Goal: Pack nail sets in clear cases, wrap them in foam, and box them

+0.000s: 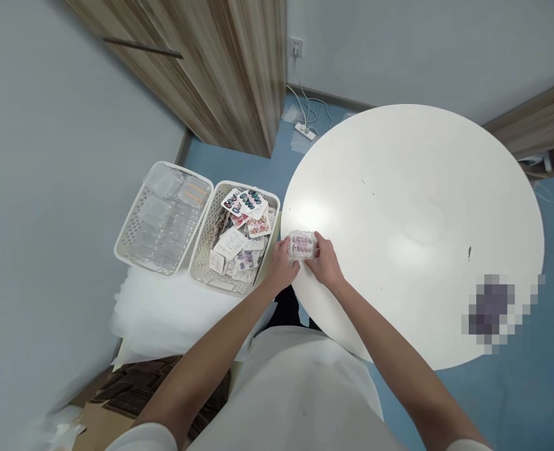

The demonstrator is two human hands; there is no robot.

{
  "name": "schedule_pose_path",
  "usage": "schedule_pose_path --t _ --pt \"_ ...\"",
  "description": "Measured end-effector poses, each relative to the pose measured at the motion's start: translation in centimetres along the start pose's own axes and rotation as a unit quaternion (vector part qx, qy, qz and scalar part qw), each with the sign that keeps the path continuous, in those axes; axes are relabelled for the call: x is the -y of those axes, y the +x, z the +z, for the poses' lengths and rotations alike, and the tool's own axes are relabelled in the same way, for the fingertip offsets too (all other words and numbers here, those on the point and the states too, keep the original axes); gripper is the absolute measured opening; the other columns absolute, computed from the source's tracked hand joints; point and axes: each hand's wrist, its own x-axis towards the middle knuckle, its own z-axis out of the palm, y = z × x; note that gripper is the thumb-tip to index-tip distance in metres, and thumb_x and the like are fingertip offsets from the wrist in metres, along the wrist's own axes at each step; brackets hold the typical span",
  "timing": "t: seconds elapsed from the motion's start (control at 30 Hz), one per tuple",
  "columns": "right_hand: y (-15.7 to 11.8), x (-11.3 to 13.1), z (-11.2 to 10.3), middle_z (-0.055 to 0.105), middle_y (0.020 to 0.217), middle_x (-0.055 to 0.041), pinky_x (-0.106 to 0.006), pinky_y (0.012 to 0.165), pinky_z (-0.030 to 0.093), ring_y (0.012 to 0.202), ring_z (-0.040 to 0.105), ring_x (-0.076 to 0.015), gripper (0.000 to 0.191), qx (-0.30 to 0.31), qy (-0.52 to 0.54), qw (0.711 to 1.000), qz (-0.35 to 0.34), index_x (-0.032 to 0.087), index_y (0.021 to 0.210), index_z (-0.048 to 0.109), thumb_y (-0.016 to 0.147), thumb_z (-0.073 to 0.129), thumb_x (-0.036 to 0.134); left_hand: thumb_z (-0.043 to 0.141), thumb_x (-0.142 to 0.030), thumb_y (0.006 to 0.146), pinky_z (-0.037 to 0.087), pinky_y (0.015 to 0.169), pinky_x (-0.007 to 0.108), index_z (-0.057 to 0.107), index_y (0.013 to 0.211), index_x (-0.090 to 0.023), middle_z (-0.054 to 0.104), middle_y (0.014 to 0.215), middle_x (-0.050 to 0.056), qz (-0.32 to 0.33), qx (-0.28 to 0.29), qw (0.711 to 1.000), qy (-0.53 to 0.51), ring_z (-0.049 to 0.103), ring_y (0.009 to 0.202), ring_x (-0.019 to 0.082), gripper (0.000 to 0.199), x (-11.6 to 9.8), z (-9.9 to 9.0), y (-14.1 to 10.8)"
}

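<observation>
Between my two hands is a small transparent plastic case (302, 244) with rows of pink and purple press-on nails showing inside. My left hand (282, 266) grips its left side, fingers bent around the edge. On the right side, the thumb and fingers of my right hand (324, 260) close on it too. The case is at the left edge of a round white table (422, 188); whether it rests on the top or is held just above, I cannot tell. Left of my hands, a white basket (202, 263) holds a jumbled pile of nail cards (251, 219).
A second white basket (121, 247) farther left holds stacked transparent plastic cases (164, 219). Below the baskets lies white translucent wrapping (159, 307). A wooden cabinet (230, 75) stands behind them, with a power strip (304, 131) on the floor. A blurred patch (491, 307) covers something at the table's right.
</observation>
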Motion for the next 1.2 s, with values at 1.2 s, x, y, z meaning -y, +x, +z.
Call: schedule_pose_path --t 1.2 --pt "-1.7 -1.3 0.0 0.023 0.129 -0.0119 -0.040 0.093 0.040 0.109 0.043 -0.0212 0.105 0.056 0.061 0.997 -0.009 0.025 0.137 -0.011 0.064 0.063 0.023 0.052 -0.016 0.069 0.024 0.105 0.043 0.012 0.135 -0.015 0.023 0.136 0.015 0.028 -0.063 0.998 -0.009 0.023 0.129 0.026 0.078 -0.2 1.2 -1.0"
